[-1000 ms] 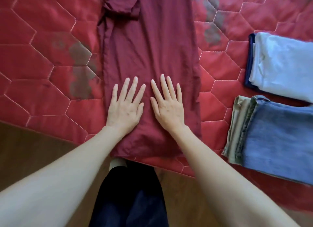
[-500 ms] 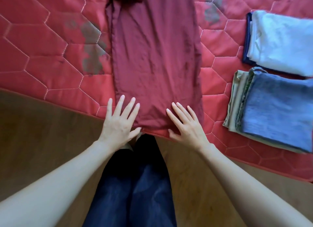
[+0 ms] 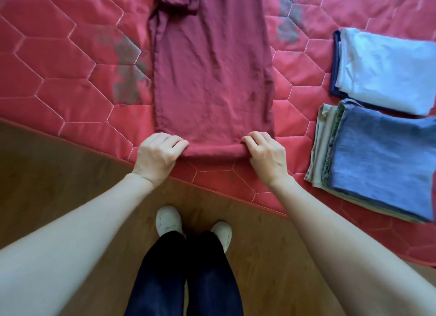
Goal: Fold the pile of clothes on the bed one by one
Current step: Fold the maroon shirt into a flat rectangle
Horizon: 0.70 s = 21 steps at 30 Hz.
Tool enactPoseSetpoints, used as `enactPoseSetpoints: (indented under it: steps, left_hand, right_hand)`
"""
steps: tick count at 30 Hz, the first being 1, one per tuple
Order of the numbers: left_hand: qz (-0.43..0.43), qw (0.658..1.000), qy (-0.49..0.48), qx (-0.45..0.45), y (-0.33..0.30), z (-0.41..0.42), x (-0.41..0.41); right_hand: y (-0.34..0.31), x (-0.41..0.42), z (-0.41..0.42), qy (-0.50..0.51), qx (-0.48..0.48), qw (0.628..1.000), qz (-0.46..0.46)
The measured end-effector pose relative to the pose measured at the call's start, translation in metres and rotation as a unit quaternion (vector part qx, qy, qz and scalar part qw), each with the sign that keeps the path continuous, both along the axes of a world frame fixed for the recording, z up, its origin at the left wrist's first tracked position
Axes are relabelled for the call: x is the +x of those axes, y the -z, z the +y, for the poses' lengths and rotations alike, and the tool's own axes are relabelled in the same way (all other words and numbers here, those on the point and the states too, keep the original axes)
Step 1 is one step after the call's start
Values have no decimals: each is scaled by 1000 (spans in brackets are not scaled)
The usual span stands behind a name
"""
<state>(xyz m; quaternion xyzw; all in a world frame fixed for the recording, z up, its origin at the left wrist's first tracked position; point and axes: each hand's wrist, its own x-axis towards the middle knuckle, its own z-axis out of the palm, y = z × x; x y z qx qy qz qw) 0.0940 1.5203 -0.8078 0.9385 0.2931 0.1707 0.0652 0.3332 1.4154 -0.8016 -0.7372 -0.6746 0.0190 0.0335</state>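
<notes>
Maroon garment [image 3: 212, 79], hem in both hands

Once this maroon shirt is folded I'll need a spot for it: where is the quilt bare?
The widest bare quilt is left of the maroon shirt. A narrower strip runs between the shirt and the two folded stacks, white and blue, which crowd the right side.

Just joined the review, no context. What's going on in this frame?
A person is folding clothes at the edge of a bed with a red quilted cover. Both hands, left hand and right hand, grip the near hem of a long maroon garment laid flat as a narrow strip, with the hem bunched up between them. To the right lie two folded stacks: a pale blue top over navy, and blue denim over beige cloth.
</notes>
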Motion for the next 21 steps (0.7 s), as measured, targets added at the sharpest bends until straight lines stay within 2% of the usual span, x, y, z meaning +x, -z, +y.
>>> enactPoseSetpoints:
  steps: [5,10,14,17,21]
  left_hand:
    - [-27,999,3,-35,-30,0,-18]
    - [-31,998,23,-59,-69,-17,-28]
    - [-18,985,17,-171,-88,-15,-35]
    - [-21,961,-38,-274,-107,23,-25]
    - [-77,911,-119,-388,-132,126,9]
  right_hand:
    - [-29,10,-6,-23,20,997,72]
    - [-74,15,-29,-75,-35,988,128]
    - [-105,26,-22,-70,-112,978,161]
    - [-127,45,24,-79,-194,964,166]
    - [-157,81,147,-90,-275,945,151]
